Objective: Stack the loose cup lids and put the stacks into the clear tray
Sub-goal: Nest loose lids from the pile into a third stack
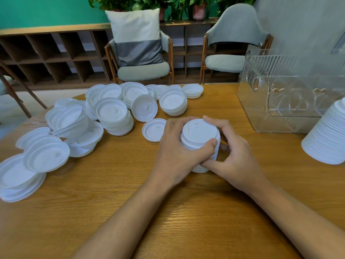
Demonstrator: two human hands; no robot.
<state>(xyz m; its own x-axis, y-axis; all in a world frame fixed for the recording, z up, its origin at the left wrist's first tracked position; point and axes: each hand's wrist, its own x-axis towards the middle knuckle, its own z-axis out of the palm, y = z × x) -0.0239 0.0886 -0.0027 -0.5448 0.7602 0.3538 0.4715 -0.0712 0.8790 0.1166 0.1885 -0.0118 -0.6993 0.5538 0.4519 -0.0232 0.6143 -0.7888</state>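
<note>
Both forearms reach in from the near edge of the wooden worktop (168, 206), the left hand (175, 152) and right hand (238, 157) curled round a stack of white cup lids (199, 134) from opposite sides. The left thumb lies across the stack's near face. The stack stands roughly upright at the worktop's centre, its top lid facing the camera. Loose lids (112, 114) are heaped to the left. The clear tray (252, 101) sits at the far right, beside a taller lid stack (328, 141).
</note>
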